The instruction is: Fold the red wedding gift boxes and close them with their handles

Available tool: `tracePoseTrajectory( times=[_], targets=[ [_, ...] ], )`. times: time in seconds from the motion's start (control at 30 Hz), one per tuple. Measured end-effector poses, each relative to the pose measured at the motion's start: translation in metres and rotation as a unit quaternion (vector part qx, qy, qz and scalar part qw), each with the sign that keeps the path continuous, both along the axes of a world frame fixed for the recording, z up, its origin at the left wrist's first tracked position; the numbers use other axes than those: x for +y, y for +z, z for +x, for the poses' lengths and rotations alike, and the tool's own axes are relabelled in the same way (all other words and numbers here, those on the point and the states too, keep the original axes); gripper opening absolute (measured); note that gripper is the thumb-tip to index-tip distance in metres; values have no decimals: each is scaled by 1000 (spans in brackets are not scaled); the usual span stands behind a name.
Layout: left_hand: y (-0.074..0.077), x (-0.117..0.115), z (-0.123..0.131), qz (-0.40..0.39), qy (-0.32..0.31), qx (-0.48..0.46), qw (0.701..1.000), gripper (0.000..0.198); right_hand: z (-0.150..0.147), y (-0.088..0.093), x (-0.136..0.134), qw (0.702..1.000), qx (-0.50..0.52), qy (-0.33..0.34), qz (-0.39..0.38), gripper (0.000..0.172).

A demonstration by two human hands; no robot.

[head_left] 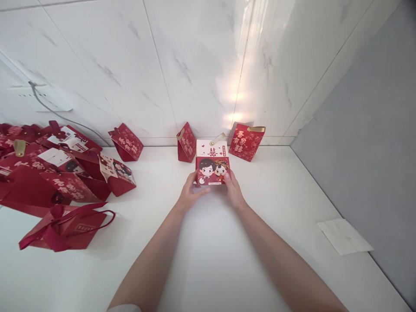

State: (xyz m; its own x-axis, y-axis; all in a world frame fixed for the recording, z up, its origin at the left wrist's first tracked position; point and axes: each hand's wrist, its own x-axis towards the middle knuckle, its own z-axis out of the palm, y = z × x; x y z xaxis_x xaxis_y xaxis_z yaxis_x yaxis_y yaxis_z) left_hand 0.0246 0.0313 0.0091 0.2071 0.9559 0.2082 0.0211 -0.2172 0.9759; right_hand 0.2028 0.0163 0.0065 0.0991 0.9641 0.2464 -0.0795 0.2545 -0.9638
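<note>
Between my two hands is a red and white gift box (212, 167) with two cartoon figures on its front and a pale gold strap on top. My left hand (191, 193) grips its left side, the thumb reaching along the lower front. My right hand (234, 189) holds the right side, with its thumb on the front face. Close behind on the left stands a red triangular gift box (186, 144). To the right, a red gift box with gold lettering (246, 142) leans by the wall. The fingers behind the held box are hidden.
Several red gift boxes and bags (78, 186) crowd the left side. In front of them lies a red box with a ribbon (66, 227). Another red box (126, 142) stands by the tiled wall (195, 56). A white paper (345, 236) lies at the right edge. A grey cable (65, 116) hangs left.
</note>
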Motion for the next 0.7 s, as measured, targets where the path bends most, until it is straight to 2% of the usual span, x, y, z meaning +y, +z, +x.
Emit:
tracePoseTrajectory(
  times=[0.1, 0.33, 0.53, 0.7],
  targets=[
    [4, 0, 1, -31, -23, -69, 997, 62, 1, -2, 2, 999, 0, 32, -5, 52],
    [16, 2, 0, -82, -35, -93, 992, 49, 1, -3, 4, 998, -11, 56, -17, 55],
    [17, 3, 0, -91, -32, -153, 983, 50, 0, -2, 3, 997, -37, 58, -14, 56],
    [20, 5, -1, -108, -31, -149, 982, 49, 1, -2, 4, 997, -54, 61, -8, 55]
  ],
)
